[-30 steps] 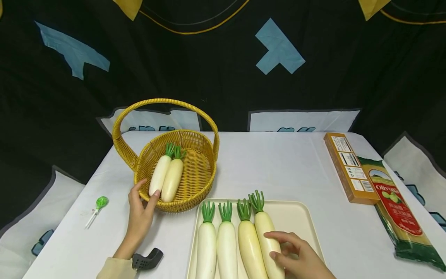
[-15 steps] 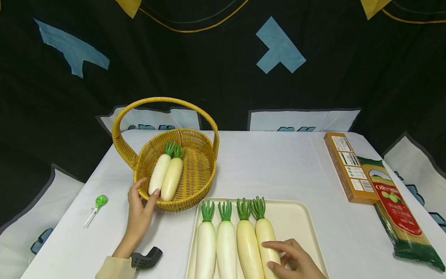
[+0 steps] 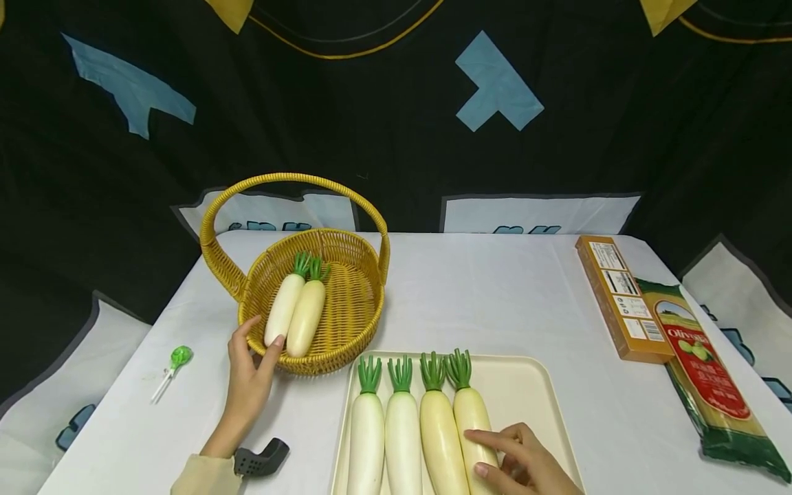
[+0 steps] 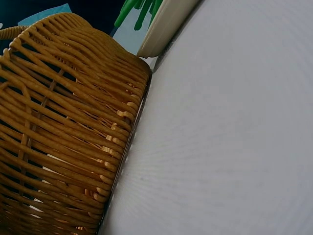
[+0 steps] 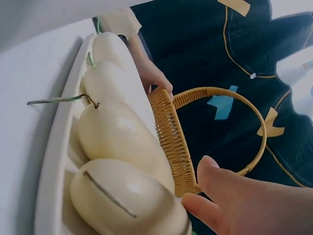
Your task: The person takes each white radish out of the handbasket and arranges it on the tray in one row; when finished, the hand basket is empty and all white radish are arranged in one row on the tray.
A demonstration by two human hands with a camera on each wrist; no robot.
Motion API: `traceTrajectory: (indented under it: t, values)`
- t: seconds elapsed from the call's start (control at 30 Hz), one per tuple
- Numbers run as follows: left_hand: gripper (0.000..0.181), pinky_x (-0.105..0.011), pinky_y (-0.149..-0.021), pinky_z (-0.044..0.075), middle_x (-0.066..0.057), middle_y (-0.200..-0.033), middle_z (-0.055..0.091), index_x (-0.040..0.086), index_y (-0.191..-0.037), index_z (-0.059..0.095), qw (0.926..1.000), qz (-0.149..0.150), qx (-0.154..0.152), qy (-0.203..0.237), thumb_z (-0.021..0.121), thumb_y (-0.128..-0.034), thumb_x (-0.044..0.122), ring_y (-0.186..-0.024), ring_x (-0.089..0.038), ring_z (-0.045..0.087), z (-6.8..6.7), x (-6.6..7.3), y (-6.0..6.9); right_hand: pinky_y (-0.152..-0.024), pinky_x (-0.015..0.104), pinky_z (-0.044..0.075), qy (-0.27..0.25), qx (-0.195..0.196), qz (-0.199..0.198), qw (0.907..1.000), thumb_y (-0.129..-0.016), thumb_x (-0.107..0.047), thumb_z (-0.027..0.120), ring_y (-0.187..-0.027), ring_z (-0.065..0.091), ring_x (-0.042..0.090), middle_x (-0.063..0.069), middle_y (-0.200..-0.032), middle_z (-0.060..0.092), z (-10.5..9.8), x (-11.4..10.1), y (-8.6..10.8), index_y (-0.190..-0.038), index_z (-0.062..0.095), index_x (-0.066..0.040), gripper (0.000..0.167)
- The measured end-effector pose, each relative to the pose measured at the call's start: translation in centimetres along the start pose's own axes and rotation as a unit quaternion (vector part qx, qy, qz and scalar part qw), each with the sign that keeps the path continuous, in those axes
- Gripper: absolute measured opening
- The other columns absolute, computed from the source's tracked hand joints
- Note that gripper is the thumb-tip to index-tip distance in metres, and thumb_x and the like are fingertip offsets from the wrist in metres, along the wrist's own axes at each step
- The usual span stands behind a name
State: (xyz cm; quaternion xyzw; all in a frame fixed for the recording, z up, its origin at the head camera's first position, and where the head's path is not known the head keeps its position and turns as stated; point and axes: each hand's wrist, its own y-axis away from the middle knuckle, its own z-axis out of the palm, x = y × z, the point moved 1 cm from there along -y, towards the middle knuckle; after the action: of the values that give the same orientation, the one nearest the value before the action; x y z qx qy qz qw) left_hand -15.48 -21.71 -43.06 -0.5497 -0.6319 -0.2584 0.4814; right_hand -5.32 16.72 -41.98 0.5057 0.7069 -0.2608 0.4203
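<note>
I monitored the right hand at the lower edge of the head view, right of centre, over the rightmost radish. Its index finger and thumb were bent over that radish with a narrow gap between the tips; I could not tell whether they pinched it or only rested on it. The radish lay lengthwise on the cream tray, bottom centre, green stalks toward the top of the frame, as did three more in a row to its left: a yellowish radish just beside it, then a whiter radish, then the leftmost radish. The left hand, left of centre, held the near-left rim of the woven basket, thumb and index finger set wide apart along it. Inside the basket, a white radish and a cream radish lay side by side. The left wrist view showed me the basket's wall at left and a tray corner just beside it at the top. A black strap sat at the left wrist. On the white tablecloth I logged a green lollipop at the far left and, at the right, an orange box overlapping a red-labelled packet.
</note>
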Motion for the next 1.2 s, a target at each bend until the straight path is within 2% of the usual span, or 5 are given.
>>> traceTrajectory:
  t: [0.3, 0.5, 0.63, 1.0, 1.2]
  values:
    - [0.057, -0.025, -0.091, 0.028, -0.017, -0.14, 0.018, 0.012, -0.14, 0.021, 1.0, -0.001, -0.001, -0.003, 0.049, -0.0926, 0.028, -0.126, -0.028, 0.026, 0.0, 0.0, 0.1, -0.053, 0.018, 0.042, 0.047, 0.05, -0.002, 0.9977, -0.086, -0.027, 0.06, -0.065, 0.042, -0.002, 0.006, -0.091, 0.045, -1.5, -1.2, -0.4, -0.119, 0.058, -0.021, 0.033]
    - [0.057, -0.028, -0.091, 0.029, -0.017, -0.141, 0.017, 0.013, -0.14, 0.02, 1.0, -0.001, -0.006, -0.001, 0.048, -0.0928, 0.029, -0.126, -0.029, 0.026, 0.0, -0.1, 0.1, -0.06, 0.019, 0.044, 0.021, 0.077, 0.024, 0.9965, -0.084, -0.028, 0.063, -0.074, 0.046, 0.0, 0.002, -0.099, 0.053, -2.0, -2.1, -1.5, -0.12, 0.055, -0.022, 0.037]
    - [0.058, -0.029, -0.091, 0.029, -0.017, -0.14, 0.017, 0.013, -0.14, 0.019, 0.9999, -0.001, -0.01, -0.004, 0.048, -0.093, 0.03, -0.126, -0.029, 0.026, 0.0, 0.0, 0.1, -0.062, 0.02, 0.045, 0.02, 0.103, -0.021, 0.9943, -0.082, -0.025, 0.066, -0.073, 0.05, 0.001, 0.0, -0.095, 0.058, -2.0, -2.4, -3.1, -0.115, 0.058, -0.018, 0.035]
    - [0.058, -0.034, -0.093, 0.03, -0.018, -0.14, 0.016, 0.013, -0.141, 0.019, 0.9999, -0.003, -0.011, -0.003, 0.047, -0.0933, 0.031, -0.126, -0.03, 0.026, 0.0, 0.0, 0.1, -0.08, 0.031, 0.05, -0.062, -0.026, -0.075, 0.9949, -0.089, -0.029, 0.057, -0.093, 0.06, 0.019, 0.009, -0.105, 0.063, -2.3, -5.2, -11.6, -0.12, 0.055, -0.011, 0.036]
    - [0.059, -0.041, -0.095, 0.029, -0.019, -0.141, 0.015, 0.012, -0.141, 0.018, 0.9999, -0.003, -0.011, 0.002, 0.048, -0.0929, 0.031, -0.127, -0.029, 0.024, -0.1, 0.0, 0.2, -0.088, 0.032, 0.049, -0.182, -0.103, -0.049, 0.9766, -0.091, -0.034, 0.052, -0.11, 0.056, 0.028, 0.017, -0.125, 0.054, -0.3, -7.9, -16.8, -0.13, 0.046, -0.008, 0.047]
